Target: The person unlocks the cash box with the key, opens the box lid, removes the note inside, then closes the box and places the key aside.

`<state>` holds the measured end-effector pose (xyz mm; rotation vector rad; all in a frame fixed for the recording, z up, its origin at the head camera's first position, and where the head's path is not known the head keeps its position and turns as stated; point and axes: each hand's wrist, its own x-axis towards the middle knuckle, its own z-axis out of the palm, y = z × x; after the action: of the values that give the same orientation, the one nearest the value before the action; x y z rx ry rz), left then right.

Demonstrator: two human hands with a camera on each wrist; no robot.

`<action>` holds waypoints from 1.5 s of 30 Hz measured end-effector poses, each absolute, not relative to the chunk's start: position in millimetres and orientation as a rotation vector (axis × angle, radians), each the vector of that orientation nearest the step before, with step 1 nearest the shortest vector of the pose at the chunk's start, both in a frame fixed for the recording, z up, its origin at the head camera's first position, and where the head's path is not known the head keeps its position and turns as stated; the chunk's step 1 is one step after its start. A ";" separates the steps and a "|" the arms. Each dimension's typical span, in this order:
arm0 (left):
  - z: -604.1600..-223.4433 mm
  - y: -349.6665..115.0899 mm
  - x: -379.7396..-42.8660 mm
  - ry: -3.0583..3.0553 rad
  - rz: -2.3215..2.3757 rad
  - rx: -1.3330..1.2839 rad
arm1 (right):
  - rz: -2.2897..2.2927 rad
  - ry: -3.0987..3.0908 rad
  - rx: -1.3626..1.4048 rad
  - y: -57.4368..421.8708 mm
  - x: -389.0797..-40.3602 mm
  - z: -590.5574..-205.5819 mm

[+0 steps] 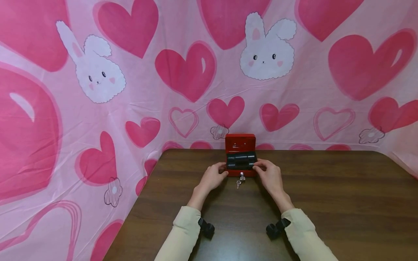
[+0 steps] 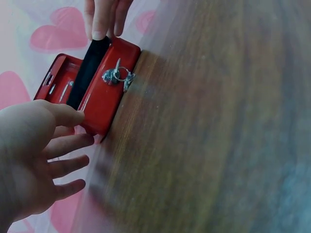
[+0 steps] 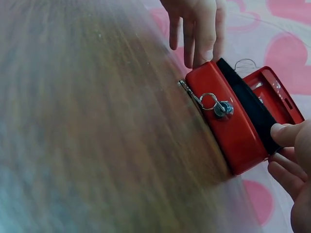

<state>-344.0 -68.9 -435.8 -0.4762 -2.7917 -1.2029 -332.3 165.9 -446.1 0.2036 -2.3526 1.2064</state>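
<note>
A small red metal cash box (image 1: 232,173) stands at the table's far edge, its lid (image 1: 240,141) raised at the back. A black tray (image 1: 241,160) sits in the box's mouth, rising above the front wall. At the box's left side is my left hand (image 1: 212,177); its thumb reaches the rim near the tray's end, and the other fingers extend loosely beside the wall. My right hand (image 1: 270,175) pinches the tray's right end, with the thumb (image 3: 284,134) on the black edge. Keys on a ring (image 2: 127,80) hang from the front lock (image 3: 223,109).
The brown wooden table (image 1: 326,192) spreads out in front and to both sides. Behind it hangs a pink cloth (image 1: 228,85) printed with hearts and rabbits, close to the box's back. A black wrist camera (image 1: 207,229) is on the left sleeve, another (image 1: 275,230) on the right.
</note>
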 end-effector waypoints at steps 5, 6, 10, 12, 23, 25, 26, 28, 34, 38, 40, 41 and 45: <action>-435.7 -68.9 -343.0 -2.794 -1.205 -0.482 | 1.213 -2.327 0.199 168.6 -332.4 -445.0; -435.6 -69.0 -342.7 -2.794 -1.202 -0.488 | 1.208 -2.320 0.199 169.6 -332.2 -444.5; -435.8 -68.9 -342.0 -2.798 -1.177 -0.515 | 1.195 -2.297 0.194 175.3 -331.7 -441.6; -435.9 -69.0 -342.0 -2.802 -1.165 -0.517 | 1.203 -2.299 0.188 179.0 -332.0 -440.2; -436.2 -67.5 -343.8 -2.797 -1.173 -0.509 | 1.208 -2.293 0.134 204.1 -333.4 -438.4; -435.9 -66.6 -343.5 -2.795 -1.178 -0.493 | 1.220 -2.286 0.131 207.2 -332.9 -437.5; -435.8 -66.2 -343.3 -2.789 -1.175 -0.487 | 1.220 -2.287 0.129 208.6 -332.7 -437.1; -436.0 -65.0 -342.6 -2.780 -1.159 -0.467 | 1.217 -2.292 0.126 211.4 -332.5 -436.5; -436.0 -61.7 -340.3 -2.746 -1.126 -0.395 | 1.197 -2.293 0.104 221.6 -330.7 -434.6; -435.7 -61.0 -340.3 -2.739 -1.118 -0.375 | 1.178 -2.294 0.079 229.6 -330.0 -434.7; -435.9 -61.2 -340.7 -2.739 -1.111 -0.367 | 1.172 -2.296 0.073 233.0 -330.0 -435.2; -436.2 -61.4 -340.9 -2.736 -1.107 -0.369 | 1.176 -2.295 0.072 234.6 -329.9 -435.4; -436.4 -62.3 -341.4 -2.733 -1.124 -0.359 | 1.186 -2.287 0.067 239.4 -330.0 -436.1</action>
<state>-341.4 -62.3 -436.4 -0.3587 -2.7333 -1.1239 -330.0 239.4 -436.1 0.0668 -2.2873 1.1861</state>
